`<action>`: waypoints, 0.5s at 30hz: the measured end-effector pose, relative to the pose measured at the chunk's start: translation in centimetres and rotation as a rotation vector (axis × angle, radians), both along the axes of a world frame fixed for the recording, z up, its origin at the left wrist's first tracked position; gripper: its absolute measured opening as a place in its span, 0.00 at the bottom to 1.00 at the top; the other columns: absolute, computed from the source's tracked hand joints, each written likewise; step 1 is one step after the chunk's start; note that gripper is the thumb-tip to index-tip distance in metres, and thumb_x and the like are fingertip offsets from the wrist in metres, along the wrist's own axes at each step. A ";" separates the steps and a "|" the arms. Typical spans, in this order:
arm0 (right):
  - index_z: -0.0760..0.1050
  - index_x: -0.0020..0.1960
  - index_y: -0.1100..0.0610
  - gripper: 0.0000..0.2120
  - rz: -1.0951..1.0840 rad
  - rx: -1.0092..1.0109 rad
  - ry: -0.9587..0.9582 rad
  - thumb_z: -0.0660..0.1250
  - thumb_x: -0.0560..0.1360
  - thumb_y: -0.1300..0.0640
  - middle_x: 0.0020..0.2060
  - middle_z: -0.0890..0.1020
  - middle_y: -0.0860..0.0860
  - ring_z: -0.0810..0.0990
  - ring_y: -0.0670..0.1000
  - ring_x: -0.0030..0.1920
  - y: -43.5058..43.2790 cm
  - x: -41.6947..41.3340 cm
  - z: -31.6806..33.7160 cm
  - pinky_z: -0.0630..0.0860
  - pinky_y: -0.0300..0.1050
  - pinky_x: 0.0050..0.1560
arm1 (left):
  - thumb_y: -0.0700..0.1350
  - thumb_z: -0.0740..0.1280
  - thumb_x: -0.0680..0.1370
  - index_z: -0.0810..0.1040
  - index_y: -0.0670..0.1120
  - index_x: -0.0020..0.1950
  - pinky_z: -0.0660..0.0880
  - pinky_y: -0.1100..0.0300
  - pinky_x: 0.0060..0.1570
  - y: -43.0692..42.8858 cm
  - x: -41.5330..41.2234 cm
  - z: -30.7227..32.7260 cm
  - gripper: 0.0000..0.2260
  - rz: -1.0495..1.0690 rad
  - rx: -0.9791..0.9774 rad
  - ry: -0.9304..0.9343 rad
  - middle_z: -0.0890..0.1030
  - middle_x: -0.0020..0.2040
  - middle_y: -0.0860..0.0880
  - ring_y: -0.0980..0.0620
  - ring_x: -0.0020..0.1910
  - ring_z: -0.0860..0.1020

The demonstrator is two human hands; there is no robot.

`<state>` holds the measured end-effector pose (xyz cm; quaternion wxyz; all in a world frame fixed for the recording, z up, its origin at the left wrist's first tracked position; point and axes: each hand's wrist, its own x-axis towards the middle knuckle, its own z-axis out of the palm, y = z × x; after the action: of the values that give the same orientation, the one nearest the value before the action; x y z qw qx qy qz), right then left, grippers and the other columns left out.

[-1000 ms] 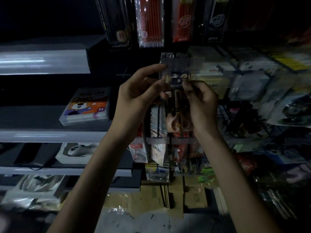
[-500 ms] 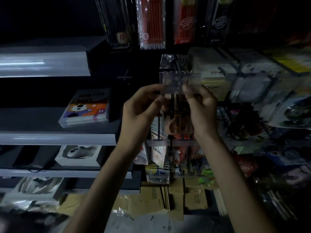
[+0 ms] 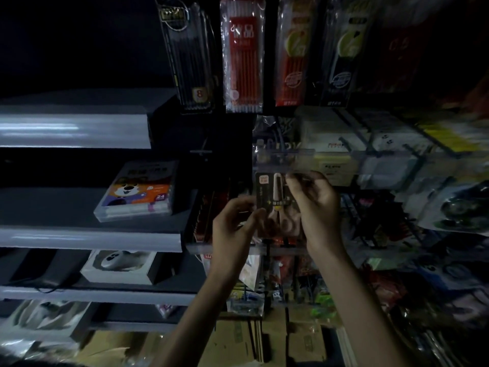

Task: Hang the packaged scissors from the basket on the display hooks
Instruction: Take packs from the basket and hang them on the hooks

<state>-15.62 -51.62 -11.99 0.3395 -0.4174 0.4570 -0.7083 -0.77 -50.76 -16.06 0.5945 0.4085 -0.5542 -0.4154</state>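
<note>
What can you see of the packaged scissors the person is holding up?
The packaged scissors are a flat pack: dark printed card, pale pinkish scissors, blades up, loop handles below. It is held upright just under a clear label strip. The left hand pinches its lower left edge; the right hand grips its right side. Whether it is on a hook cannot be told.

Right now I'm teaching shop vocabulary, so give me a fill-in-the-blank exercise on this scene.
1. The scissors in the black-card blister pack have ____ handles.
2. The clear plastic marker box on the grey shelf shows the number ____.
3. The long red pencil pack hangs ____ the scissors.
Missing: pink; 24; above.
</note>
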 end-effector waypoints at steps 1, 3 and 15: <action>0.79 0.60 0.60 0.12 -0.010 0.008 0.029 0.73 0.78 0.61 0.52 0.86 0.53 0.86 0.48 0.54 0.4 -0.1 -0.4 0.81 0.40 0.52 | 0.38 0.73 0.80 0.83 0.47 0.56 0.83 0.51 0.51 0.0 0.0 0.0 0.07 0.002 -0.002 0.006 0.86 0.51 0.46 0.47 0.50 0.86; 0.76 0.65 0.59 0.18 -0.031 0.021 0.107 0.74 0.77 0.63 0.52 0.85 0.51 0.86 0.45 0.51 1.2 -0.1 -1.3 0.80 0.36 0.49 | 0.38 0.74 0.79 0.83 0.49 0.56 0.83 0.54 0.49 -0.1 -0.1 0.1 0.08 0.016 -0.011 0.020 0.86 0.50 0.46 0.47 0.49 0.86; 0.75 0.71 0.49 0.21 -0.101 0.080 0.297 0.71 0.80 0.60 0.53 0.84 0.46 0.82 0.39 0.54 3.8 -0.4 -5.7 0.78 0.30 0.53 | 0.39 0.72 0.80 0.84 0.47 0.55 0.82 0.60 0.47 0.4 -0.2 -1.6 0.06 0.099 -0.057 -0.022 0.86 0.49 0.51 0.52 0.49 0.85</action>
<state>-15.98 -47.84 -17.72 0.2486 -0.4804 0.5503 -0.6361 -0.98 -50.41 -17.68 0.6195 0.4229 -0.5516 -0.3649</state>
